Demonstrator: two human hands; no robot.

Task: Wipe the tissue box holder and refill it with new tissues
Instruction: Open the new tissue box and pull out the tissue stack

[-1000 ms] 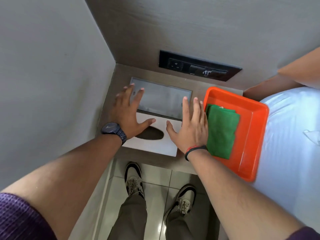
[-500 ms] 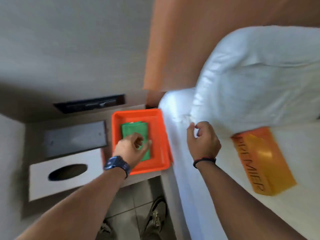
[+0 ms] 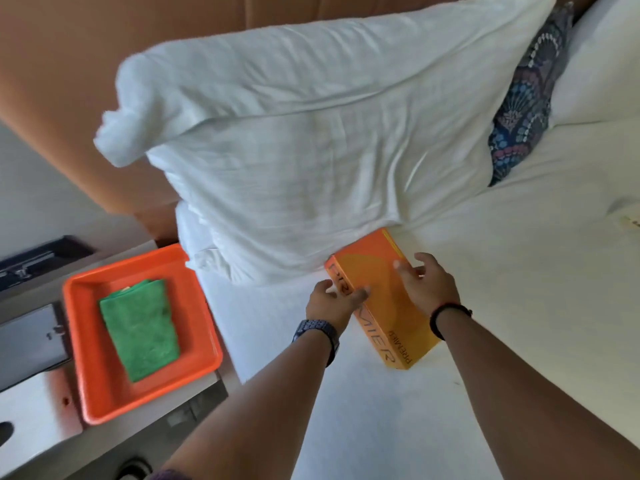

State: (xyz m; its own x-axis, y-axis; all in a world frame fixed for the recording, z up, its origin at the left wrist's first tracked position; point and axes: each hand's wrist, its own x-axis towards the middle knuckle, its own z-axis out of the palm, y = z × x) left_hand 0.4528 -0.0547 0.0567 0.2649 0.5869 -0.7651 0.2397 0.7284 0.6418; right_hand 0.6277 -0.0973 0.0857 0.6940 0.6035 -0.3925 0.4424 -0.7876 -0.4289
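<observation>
An orange tissue box (image 3: 377,289) marked PREMIER lies on the white bed, its far end tucked under a white pillow (image 3: 304,147). My left hand (image 3: 332,301) is open at the box's left side, fingers touching its edge. My right hand (image 3: 427,285) is open over the box's right side, fingers spread. The white tissue box holder cover (image 3: 31,410) with its dark oval slot lies at the far left edge on the bedside shelf, beside the grey metal holder recess (image 3: 27,344). A folded green cloth (image 3: 140,327) rests in an orange tray (image 3: 86,386).
The bed sheet (image 3: 519,306) fills the right half. A patterned dark cushion (image 3: 526,98) leans behind the pillow. A brown headboard (image 3: 69,81) runs along the top left. A black socket panel (image 3: 31,261) is on the wall above the shelf.
My view has swung right from the bedside shelf to the bed. Both hands left the holder cover and moved across to the orange tissue box, now at its two sides.
</observation>
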